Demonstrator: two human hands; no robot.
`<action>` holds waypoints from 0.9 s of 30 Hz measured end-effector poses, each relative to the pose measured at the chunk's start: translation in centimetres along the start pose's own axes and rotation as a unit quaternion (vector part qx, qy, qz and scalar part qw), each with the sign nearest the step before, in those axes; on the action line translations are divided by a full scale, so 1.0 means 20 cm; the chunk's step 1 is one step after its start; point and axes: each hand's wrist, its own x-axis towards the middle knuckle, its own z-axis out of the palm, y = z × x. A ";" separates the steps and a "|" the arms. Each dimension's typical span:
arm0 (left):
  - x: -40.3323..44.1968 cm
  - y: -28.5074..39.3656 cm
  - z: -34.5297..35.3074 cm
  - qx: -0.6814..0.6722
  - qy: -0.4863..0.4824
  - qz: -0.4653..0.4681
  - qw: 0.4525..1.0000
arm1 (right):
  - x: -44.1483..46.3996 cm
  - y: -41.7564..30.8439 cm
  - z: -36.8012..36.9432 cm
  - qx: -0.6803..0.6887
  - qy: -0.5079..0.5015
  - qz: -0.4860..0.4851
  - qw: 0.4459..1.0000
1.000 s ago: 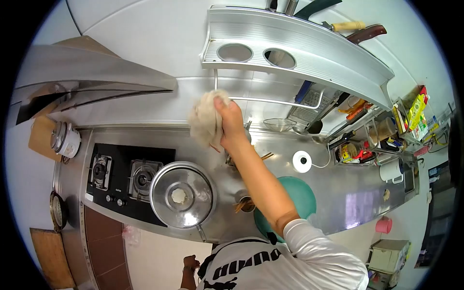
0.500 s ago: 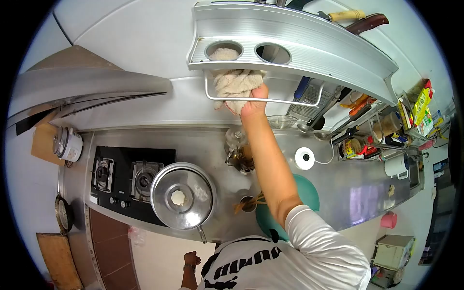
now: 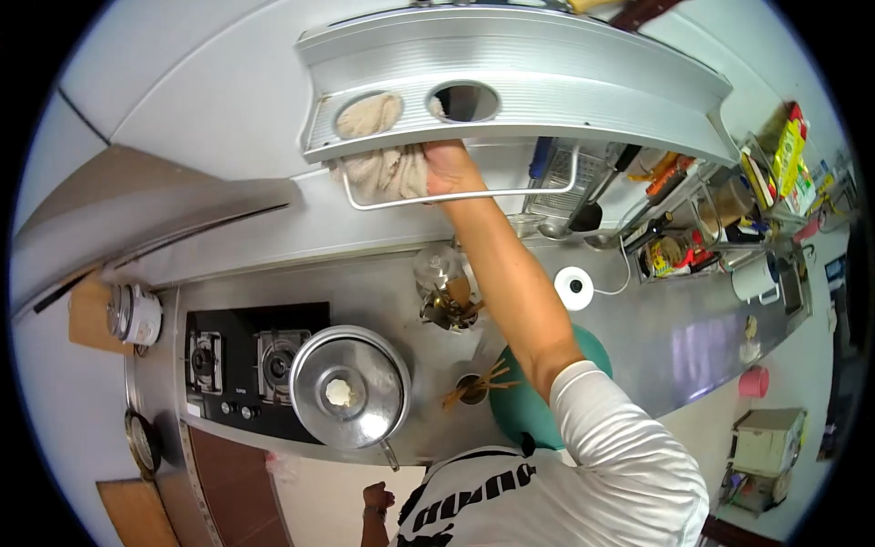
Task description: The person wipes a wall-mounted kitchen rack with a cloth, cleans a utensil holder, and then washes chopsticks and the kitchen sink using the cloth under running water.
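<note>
My right hand [image 3: 447, 167] is raised to the metal wall shelf [image 3: 547, 109], partly hidden behind its front edge. Its fingers are closed on a beige cloth [image 3: 387, 175], which is bunched up behind the white rail [image 3: 465, 194] and shows through the shelf's left round hole too. Low at my side, my left hand [image 3: 377, 497] is curled into a fist, with nothing visible in it. Beneath my right arm stand a holder of metal utensils [image 3: 448, 308], a cup of wooden sticks [image 3: 471, 390] and a green round basin or lid [image 3: 519, 415].
A lidded metal pan [image 3: 351, 415] sits by the black gas stove [image 3: 241, 319] on the left. Ladles and a grater [image 3: 576, 173] hang under the shelf. To the right are a white round appliance base [image 3: 574, 288] and a seasoning rack [image 3: 697, 232]. A rice cooker [image 3: 141, 314] stands far left.
The cloth and my right hand have moved left along the rail, and the hand sits higher behind the shelf edge. The camera view has shifted. My left hand stays low, curled.
</note>
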 end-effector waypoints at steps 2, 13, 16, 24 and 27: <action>0.01 0.00 -0.01 0.028 -0.016 0.019 0.999 | -0.03 -0.02 0.00 -0.029 0.044 -0.029 0.998; 0.13 -0.02 -0.03 0.352 -0.055 0.219 0.908 | -0.77 0.02 -0.02 -0.024 0.321 -0.026 0.946; 0.10 0.01 -0.01 0.274 -0.051 0.170 0.945 | -0.99 0.03 -0.12 0.029 0.318 -0.036 0.947; -0.05 0.00 0.03 0.219 -0.046 0.158 0.962 | -1.54 -0.28 -0.06 0.012 0.281 -0.058 0.958; -0.11 -0.06 0.02 0.220 -0.043 0.162 0.961 | -1.75 -0.35 -0.22 -0.072 0.333 -0.108 0.934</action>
